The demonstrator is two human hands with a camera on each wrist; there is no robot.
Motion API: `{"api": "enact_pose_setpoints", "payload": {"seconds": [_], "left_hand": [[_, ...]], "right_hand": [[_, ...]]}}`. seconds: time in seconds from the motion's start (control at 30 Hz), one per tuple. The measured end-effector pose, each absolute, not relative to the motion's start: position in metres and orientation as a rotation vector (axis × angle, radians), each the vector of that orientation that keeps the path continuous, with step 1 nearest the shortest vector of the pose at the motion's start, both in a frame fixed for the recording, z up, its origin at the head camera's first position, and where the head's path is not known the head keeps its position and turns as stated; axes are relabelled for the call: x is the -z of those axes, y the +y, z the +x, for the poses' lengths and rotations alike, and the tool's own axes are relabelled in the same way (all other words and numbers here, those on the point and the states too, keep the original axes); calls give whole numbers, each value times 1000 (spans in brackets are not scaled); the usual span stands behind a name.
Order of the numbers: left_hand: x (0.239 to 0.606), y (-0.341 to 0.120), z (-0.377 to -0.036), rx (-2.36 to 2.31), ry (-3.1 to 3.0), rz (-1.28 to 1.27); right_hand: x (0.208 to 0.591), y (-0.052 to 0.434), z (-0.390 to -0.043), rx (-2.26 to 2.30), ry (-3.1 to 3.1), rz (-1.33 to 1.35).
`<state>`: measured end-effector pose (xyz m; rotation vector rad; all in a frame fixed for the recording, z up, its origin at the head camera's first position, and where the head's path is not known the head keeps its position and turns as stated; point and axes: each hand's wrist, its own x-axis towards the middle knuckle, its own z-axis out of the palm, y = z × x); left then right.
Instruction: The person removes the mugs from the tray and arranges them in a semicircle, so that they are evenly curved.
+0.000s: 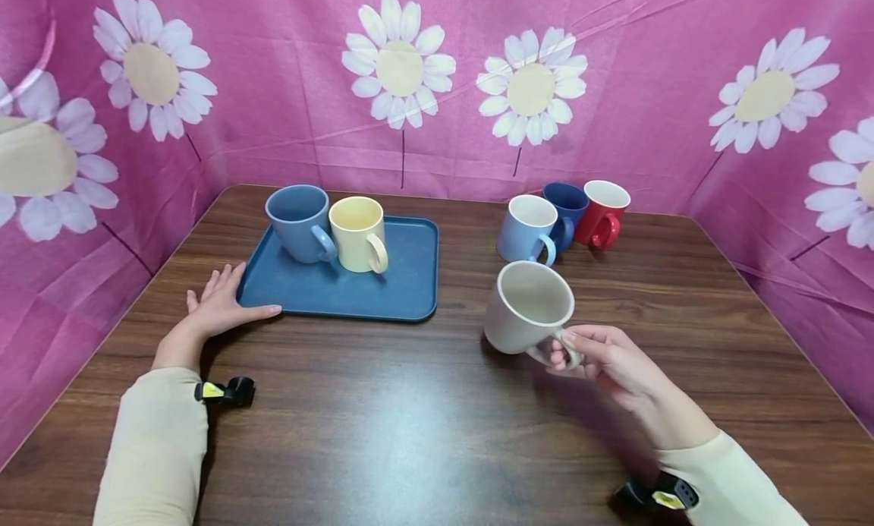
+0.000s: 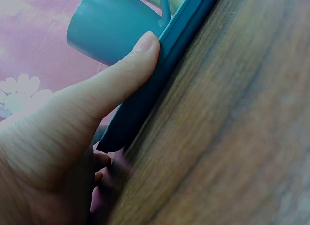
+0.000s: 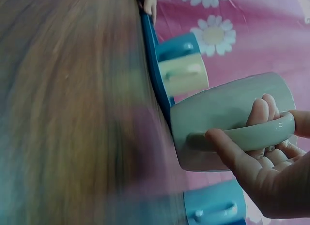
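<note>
My right hand (image 1: 587, 353) grips the handle of a pale grey mug (image 1: 527, 307), holding it above the wooden table (image 1: 410, 420) right of centre, mouth tilted towards me. In the right wrist view my fingers (image 3: 261, 113) curl through the handle of the grey mug (image 3: 227, 113). My left hand (image 1: 221, 302) lies flat with straight fingers against the near left corner of a blue tray (image 1: 403, 283); the thumb (image 2: 116, 80) presses along the tray's edge (image 2: 160, 70). On the tray stand a blue mug (image 1: 299, 222) and a yellow mug (image 1: 356, 233).
Three mugs stand at the back right of the table: light blue (image 1: 527, 228), dark blue (image 1: 565, 207) and red (image 1: 604, 212). Pink cloth walls printed with daisies (image 1: 437, 78) enclose the table on three sides.
</note>
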<state>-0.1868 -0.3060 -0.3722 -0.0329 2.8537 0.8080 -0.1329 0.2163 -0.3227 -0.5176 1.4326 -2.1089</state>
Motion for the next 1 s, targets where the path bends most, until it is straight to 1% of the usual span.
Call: {"api": "enact_pose_setpoints", "payload": {"seconds": [0.2, 0.5, 1.0], "left_hand": [[372, -306, -187, -808, 2848, -35], [374, -306, -188, -802, 2860, -33], [374, -307, -188, -804, 2853, -38]], "right_hand": [[326, 240, -129, 2166, 1377, -517], [333, 283, -133, 2250, 1305, -495], [336, 346, -153, 2426, 1106, -309]]}}
